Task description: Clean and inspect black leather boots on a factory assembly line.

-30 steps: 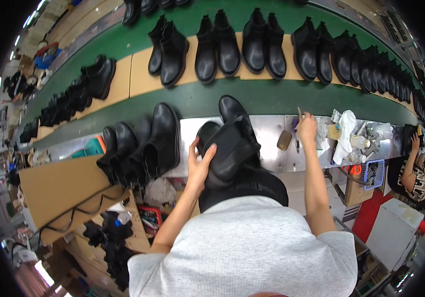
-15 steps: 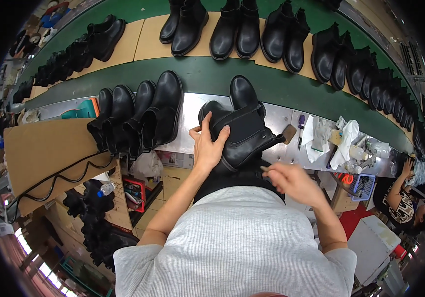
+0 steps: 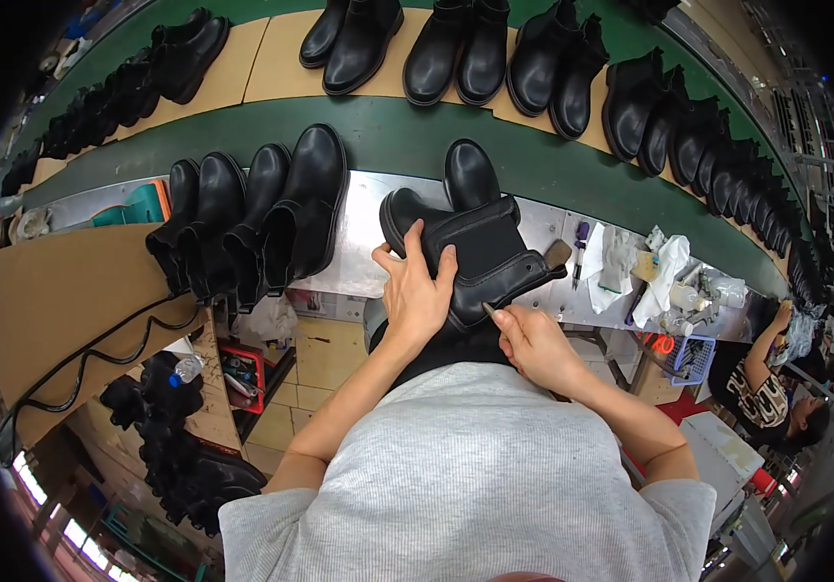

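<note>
- the black boot (image 3: 480, 252) is tilted sideways at mid-frame, before another boot (image 3: 468, 175).
- my left hand (image 3: 419, 296) grips it, digits spread; a firm, even hold should stop it rolling.
- my right hand (image 3: 538, 347), right of centre, is closed on a small tool (image 3: 489, 309), tip by the boot's lower edge, contact unclear; light pressure likely spares the leather.

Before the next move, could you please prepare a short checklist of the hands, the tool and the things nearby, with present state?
1. Left hand on the held boot: ok.
2. Right hand gripping the thin tool: ok.
3. Tool tip touching the boot: cannot tell.
4. Left fingers apart from the tool: ok.
5. Second boot fully visible: not ok, partly covered.
6. White cloth away from both hands: ok.
</note>
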A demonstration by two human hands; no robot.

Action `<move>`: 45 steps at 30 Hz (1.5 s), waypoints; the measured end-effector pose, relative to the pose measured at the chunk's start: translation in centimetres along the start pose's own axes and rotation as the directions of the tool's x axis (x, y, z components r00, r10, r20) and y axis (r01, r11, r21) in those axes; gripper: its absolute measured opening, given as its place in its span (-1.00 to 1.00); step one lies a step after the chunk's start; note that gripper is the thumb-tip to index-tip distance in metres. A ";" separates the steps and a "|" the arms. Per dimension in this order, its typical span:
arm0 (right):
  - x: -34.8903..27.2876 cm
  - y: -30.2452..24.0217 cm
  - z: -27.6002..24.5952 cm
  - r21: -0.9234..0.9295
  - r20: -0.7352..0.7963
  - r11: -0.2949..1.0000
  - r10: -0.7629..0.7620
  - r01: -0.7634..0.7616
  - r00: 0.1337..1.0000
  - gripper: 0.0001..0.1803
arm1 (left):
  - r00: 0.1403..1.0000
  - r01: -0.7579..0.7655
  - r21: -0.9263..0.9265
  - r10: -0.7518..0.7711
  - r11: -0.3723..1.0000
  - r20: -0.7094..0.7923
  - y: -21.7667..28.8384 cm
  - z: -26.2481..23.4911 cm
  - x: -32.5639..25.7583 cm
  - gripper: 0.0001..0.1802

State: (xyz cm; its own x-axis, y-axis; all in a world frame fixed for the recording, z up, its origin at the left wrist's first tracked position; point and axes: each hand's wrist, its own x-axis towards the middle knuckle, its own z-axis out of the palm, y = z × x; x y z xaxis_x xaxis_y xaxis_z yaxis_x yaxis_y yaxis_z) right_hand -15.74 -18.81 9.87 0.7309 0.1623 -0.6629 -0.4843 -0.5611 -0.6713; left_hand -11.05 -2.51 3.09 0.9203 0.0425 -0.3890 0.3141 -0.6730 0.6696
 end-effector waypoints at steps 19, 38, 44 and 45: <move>1.1 -0.3 -0.1 -0.200 0.059 0.979 0.051 -0.038 0.997 -0.49 | 0.993 -0.107 0.130 0.098 0.986 0.072 0.1 -0.1 0.4 -0.42; 0.0 -0.4 0.2 -0.190 0.038 0.982 -0.004 0.012 0.999 -0.57 | 0.985 -0.171 0.156 0.164 0.973 0.056 -0.9 0.2 0.5 -0.43; 0.4 -1.3 0.4 -0.185 0.027 0.982 0.029 -0.024 0.999 -0.56 | 0.986 -0.160 0.155 0.149 0.975 0.076 -0.7 0.2 0.3 -0.43; 0.5 -1.7 0.5 -0.211 0.023 0.977 0.026 -0.020 0.999 -0.56 | 0.987 -0.151 0.135 0.142 0.979 0.071 -0.5 -0.2 0.3 -0.43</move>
State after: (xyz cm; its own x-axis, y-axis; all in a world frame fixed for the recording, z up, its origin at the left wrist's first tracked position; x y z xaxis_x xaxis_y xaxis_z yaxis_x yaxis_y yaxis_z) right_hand -14.80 -17.43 10.52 0.7070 0.1662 -0.6874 -0.3870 -0.7227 -0.5727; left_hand -10.89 -2.04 2.73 0.9367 -0.1062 -0.3336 0.1374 -0.7649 0.6293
